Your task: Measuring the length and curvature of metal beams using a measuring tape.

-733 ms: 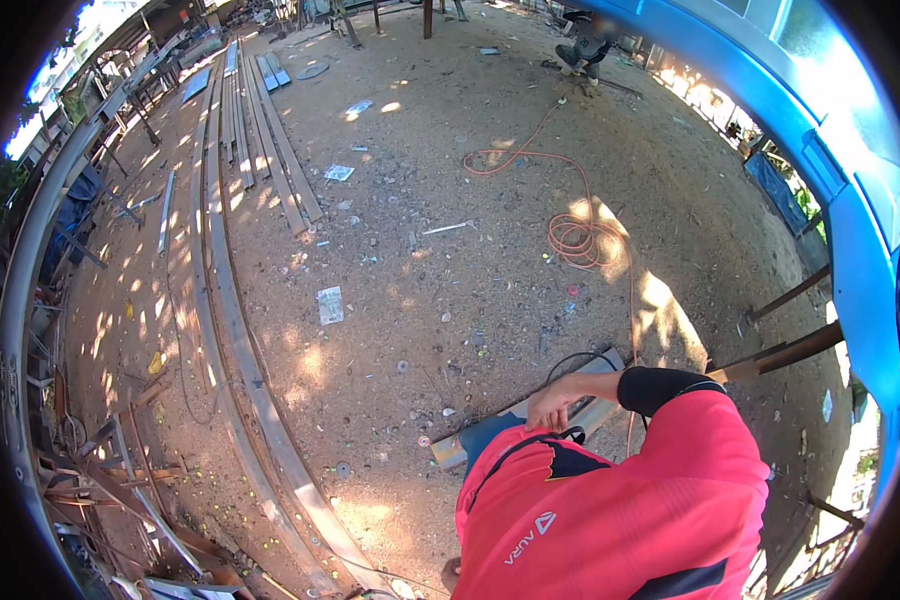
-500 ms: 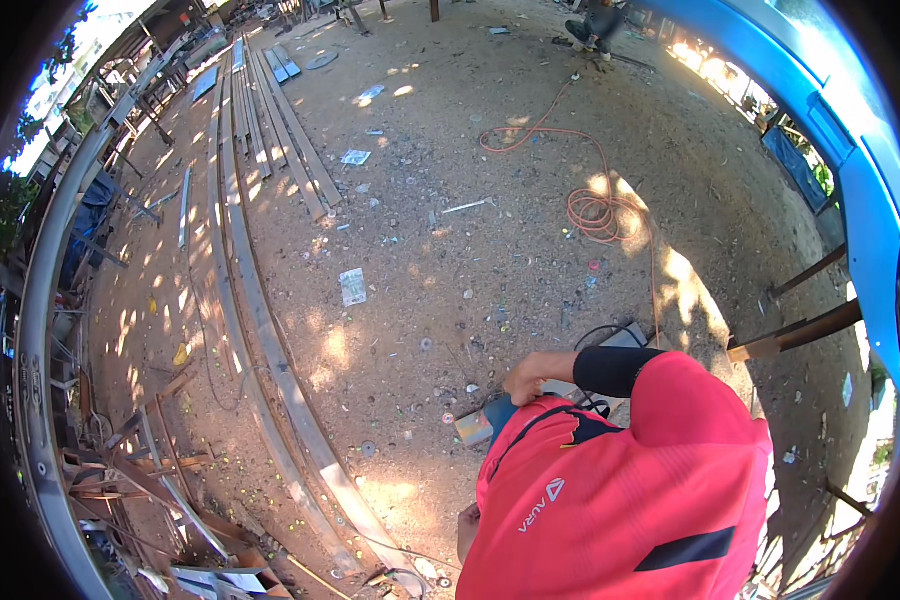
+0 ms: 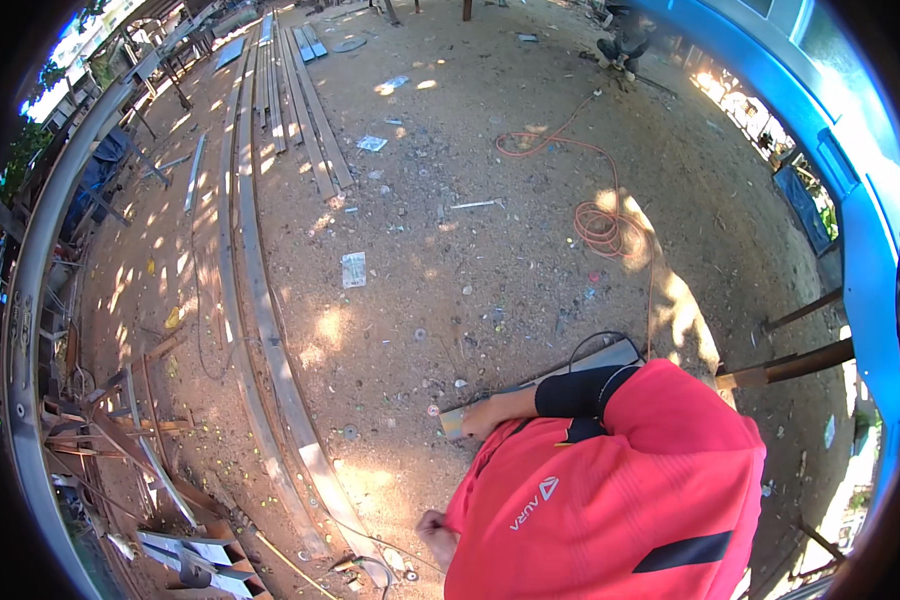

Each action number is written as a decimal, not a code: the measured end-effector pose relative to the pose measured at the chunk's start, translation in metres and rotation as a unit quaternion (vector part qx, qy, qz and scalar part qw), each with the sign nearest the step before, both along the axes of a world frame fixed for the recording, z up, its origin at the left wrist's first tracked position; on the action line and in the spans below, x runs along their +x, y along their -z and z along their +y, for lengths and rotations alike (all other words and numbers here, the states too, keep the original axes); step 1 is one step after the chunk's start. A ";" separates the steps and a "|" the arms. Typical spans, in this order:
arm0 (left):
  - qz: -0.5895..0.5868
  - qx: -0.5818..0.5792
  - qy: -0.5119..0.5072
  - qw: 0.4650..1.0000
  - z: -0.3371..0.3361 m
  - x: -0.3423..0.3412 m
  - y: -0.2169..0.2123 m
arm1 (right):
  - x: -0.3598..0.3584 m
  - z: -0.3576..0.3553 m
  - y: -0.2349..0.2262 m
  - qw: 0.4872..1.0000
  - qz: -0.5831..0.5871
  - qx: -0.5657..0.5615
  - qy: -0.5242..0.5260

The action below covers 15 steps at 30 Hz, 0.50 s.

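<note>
From the red-shirted torso at lower right, my right arm in a black sleeve reaches left. My right hand (image 3: 482, 418) is closed over the near-left end of a long, flat grey piece (image 3: 610, 356). That end has a yellowish face, and much of the piece is hidden behind my arm. My left hand (image 3: 436, 538) comes out at the left side of the shirt, low in the picture, with its fingers curled. What it holds, if anything, cannot be made out. A dark cable loops behind the grey piece.
Long metal bars (image 3: 260, 300) lie on the dirt at the left. An orange hose (image 3: 605, 232) coils ahead. Scrap and a cardboard box (image 3: 195, 560) stand at lower left. A blue metal frame (image 3: 860, 200) arches along the right. Another person (image 3: 622, 50) crouches far off.
My right hand has moved left and down onto the end of the grey piece. The left hand has come out further from behind the shirt. The view has shifted slightly.
</note>
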<state>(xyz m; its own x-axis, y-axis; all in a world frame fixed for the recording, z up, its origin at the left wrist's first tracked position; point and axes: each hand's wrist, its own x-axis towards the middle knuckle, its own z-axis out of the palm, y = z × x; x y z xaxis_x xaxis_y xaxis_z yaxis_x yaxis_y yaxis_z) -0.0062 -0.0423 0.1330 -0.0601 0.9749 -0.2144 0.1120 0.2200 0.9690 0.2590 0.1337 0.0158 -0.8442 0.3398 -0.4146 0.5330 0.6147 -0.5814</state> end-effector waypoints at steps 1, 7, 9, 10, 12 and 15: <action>-0.015 0.037 -0.099 0.994 0.000 -0.027 0.025 | 0.000 0.001 -0.001 0.999 -0.020 -0.020 0.037; 0.258 0.065 -0.178 0.947 0.060 -0.194 0.004 | 0.010 0.013 0.003 0.990 -0.084 -0.033 0.105; 0.487 0.046 -0.136 0.861 0.065 -0.217 0.015 | 0.015 0.008 0.024 0.986 -0.112 -0.040 0.116; 0.487 0.050 -0.131 0.862 0.070 -0.212 0.023 | 0.017 0.006 0.020 0.986 -0.111 -0.040 0.122; 0.228 -0.053 -0.152 0.960 0.081 -0.191 0.040 | 0.025 0.004 0.009 0.983 -0.099 -0.033 0.153; 0.137 -0.053 -0.108 0.983 0.089 -0.123 0.095 | 0.038 -0.006 -0.001 0.972 -0.065 -0.061 0.216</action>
